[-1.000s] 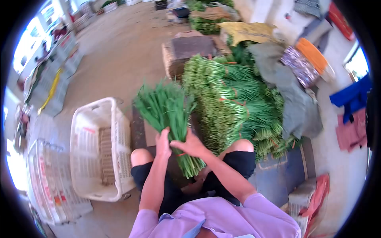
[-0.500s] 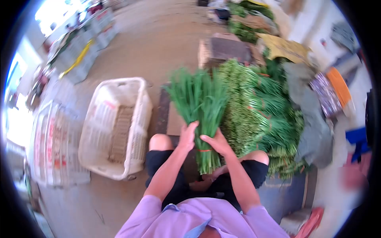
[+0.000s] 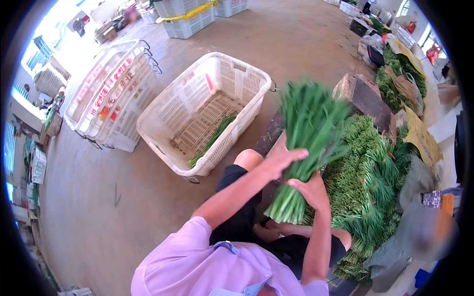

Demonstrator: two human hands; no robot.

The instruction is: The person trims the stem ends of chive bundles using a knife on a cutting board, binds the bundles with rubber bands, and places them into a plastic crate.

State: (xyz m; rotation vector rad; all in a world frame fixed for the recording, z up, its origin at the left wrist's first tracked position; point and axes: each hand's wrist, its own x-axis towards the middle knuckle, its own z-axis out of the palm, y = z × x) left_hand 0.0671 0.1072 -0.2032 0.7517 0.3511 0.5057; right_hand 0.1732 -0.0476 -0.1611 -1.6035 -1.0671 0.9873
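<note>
A thick bunch of long green stalks (image 3: 308, 126) is held between both hands above the knees, leafy ends pointing up and away, pale cut ends toward the body. A red band circles it near the lower end. My left hand (image 3: 284, 157) is closed on its left side, and my right hand (image 3: 312, 190) grips the right side, close to the band. To the left stands a white plastic basket (image 3: 182, 89) with some green stalks (image 3: 217, 135) lying along its inner right side. On the right lies a big pile of banded green bunches (image 3: 368, 172).
Nested white crates with red lettering (image 3: 111, 98) stand at the left. Crates with a yellow strap (image 3: 185, 24) are farther back. A dark-topped box (image 3: 370, 101) is beyond the pile, near a yellow sack (image 3: 422, 138) and grey cloth (image 3: 400, 234).
The camera view has swung left, so basket and pile appear farther right. Both hands still hold the bunch, now tilted to the right. Stalks inside the basket have come into view.
</note>
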